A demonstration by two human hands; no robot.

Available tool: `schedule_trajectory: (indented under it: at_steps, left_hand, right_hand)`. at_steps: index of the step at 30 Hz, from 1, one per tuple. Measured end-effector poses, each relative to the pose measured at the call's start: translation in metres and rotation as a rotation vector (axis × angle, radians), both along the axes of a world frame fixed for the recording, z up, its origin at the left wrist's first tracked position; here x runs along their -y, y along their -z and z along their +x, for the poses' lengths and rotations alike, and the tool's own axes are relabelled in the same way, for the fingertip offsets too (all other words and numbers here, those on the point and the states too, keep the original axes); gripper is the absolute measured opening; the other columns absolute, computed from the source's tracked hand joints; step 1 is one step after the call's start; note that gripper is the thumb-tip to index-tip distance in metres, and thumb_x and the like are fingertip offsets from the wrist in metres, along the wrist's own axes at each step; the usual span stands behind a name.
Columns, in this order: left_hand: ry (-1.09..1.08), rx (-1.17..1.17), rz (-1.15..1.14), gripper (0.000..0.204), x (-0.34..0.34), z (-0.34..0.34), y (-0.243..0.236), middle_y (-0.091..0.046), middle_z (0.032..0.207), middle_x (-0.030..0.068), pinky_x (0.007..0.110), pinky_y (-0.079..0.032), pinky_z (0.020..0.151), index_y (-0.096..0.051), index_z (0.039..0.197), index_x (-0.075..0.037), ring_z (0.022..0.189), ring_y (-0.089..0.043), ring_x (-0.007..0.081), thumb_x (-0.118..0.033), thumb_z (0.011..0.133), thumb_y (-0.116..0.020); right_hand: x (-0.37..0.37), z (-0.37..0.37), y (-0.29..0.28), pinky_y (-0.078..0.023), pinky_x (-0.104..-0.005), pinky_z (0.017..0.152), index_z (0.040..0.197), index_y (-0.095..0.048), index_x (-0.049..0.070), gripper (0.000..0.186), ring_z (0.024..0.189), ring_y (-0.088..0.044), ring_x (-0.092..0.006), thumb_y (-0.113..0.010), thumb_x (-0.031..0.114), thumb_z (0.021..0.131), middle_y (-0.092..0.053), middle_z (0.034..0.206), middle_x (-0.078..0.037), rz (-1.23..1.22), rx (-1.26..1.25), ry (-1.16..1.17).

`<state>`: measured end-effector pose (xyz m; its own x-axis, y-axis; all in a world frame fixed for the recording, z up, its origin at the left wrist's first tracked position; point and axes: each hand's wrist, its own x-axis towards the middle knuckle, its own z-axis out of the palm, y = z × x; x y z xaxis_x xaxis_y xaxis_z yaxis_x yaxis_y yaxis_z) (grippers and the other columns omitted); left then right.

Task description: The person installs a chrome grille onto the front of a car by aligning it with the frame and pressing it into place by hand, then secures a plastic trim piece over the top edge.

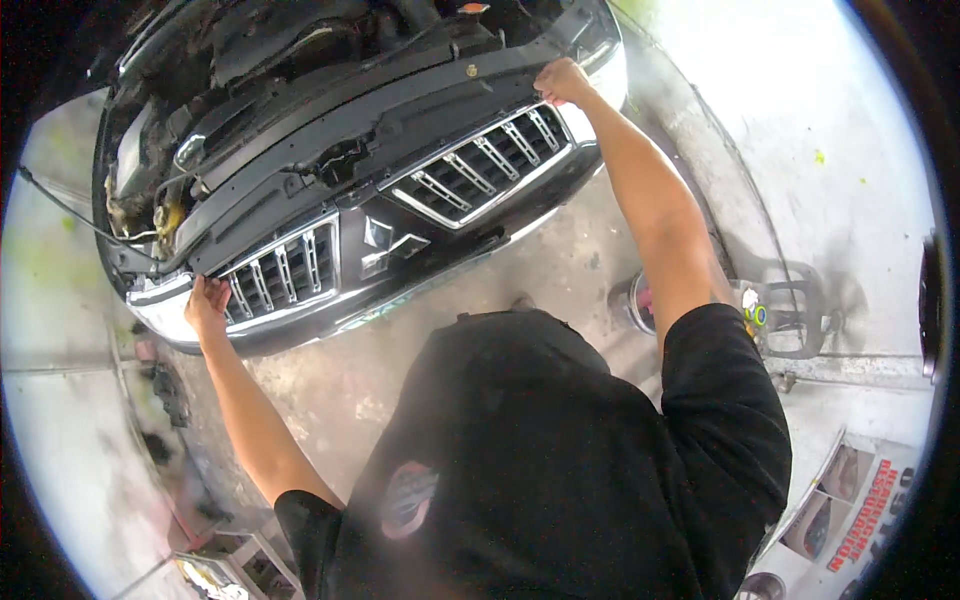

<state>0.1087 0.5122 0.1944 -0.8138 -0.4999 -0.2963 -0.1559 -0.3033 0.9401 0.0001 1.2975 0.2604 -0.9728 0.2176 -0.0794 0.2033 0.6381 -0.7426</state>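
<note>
Away from grille [378, 233]: bucket [624, 301], pink contents [645, 298]

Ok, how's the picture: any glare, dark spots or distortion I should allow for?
Head view: glare washes out the upper-right wall; the engine bay looks dark; the front bumper bows with the fisheye; corners go black; the grille reads clearly.
</note>
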Motion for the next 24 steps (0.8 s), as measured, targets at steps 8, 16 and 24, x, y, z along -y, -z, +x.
schedule_trajectory:
  at_steps: [8, 16, 24]
  left_hand:
    - [0.023, -0.020, 0.053, 0.021, 0.007, -0.003, 0.007, -0.068, 0.089, 0.0126, 0.041, -0.065, 0.069, -0.061, 0.103, 0.000, 0.080, -0.072, 0.0298, -0.019, 0.097, -0.066]
    - [0.034, -0.096, 0.155, 0.022, 0.025, -0.003, 0.025, -0.068, 0.092, 0.0102, 0.041, -0.062, 0.082, -0.060, 0.111, -0.001, 0.092, -0.071, 0.0299, -0.019, 0.099, -0.062]
    - [0.053, -0.148, 0.257, 0.020, 0.017, -0.001, 0.031, -0.067, 0.099, 0.0093, 0.039, -0.060, 0.088, -0.058, 0.114, -0.004, 0.101, -0.068, 0.0296, -0.020, 0.102, -0.057]
  right_hand:
    - [-0.012, 0.001, 0.005, -0.057, -0.0300, 0.049, 0.088, -0.074, 0.002, 0.013, 0.055, -0.067, -0.0138, -0.079, 0.008, 0.078, -0.073, 0.073, -0.009, -0.175, 0.018, 0.061]
    - [-0.007, 0.004, 0.011, -0.055, -0.0259, 0.049, 0.091, -0.074, -0.001, 0.016, 0.054, -0.065, -0.0130, -0.078, 0.002, 0.076, -0.070, 0.067, -0.008, -0.162, -0.095, 0.018]
    - [-0.016, 0.003, 0.028, -0.056, -0.0322, 0.056, 0.092, -0.075, -0.002, 0.023, 0.061, -0.070, -0.0205, -0.076, 0.005, 0.071, -0.072, 0.072, -0.013, 0.123, -0.232, -0.041]
